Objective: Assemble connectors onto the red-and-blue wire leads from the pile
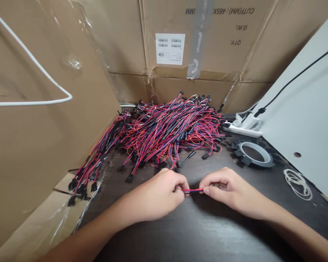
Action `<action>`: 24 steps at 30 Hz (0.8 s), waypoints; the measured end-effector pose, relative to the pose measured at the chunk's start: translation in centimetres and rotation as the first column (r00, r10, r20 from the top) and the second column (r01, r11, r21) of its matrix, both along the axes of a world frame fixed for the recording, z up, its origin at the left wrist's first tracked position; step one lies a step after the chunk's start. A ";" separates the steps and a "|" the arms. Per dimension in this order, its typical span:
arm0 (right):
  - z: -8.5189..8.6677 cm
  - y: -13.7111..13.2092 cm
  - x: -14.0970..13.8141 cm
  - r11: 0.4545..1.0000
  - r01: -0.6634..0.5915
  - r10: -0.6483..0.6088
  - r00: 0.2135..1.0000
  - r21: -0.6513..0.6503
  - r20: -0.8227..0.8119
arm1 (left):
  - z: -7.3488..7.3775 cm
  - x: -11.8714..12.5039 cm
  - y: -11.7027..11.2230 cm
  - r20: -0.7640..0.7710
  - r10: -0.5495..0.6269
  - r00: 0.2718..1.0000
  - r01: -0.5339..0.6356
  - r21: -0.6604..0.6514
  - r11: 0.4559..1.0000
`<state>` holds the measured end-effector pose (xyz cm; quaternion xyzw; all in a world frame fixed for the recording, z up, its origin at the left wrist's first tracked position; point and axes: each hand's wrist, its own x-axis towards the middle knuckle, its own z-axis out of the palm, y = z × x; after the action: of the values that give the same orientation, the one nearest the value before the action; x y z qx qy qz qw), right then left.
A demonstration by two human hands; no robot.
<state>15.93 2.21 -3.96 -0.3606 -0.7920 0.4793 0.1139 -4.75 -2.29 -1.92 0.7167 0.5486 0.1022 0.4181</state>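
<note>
My left hand (160,194) and my right hand (225,189) rest on a dark table (196,229), both closed in a pinch on the two ends of one short red and blue wire lead (192,190) stretched between them. Just beyond my hands lies a big heap of red, blue and black wire leads with black connectors (166,131). A separate bundle of the same leads (93,163) trails off the heap to the left, toward the table's edge.
Cardboard boxes (207,43) wall in the back and the left side. A roll of tape (253,154) and several white rubber bands (297,183) lie at the right, beside a white power strip (244,125) and a slanted white panel (306,116) with a black cable.
</note>
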 end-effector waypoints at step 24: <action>0.0 0.0 0.0 1.000 0.002 -0.002 1.000 0.005 -0.018 | -0.8 0.1 0.5 0.198 0.090 0.976 -0.049 -0.202 0.978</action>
<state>15.91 2.24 -3.91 -0.3567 -0.7920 0.4802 0.1224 -4.61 -1.74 -2.74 0.6379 0.5346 0.1362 0.5373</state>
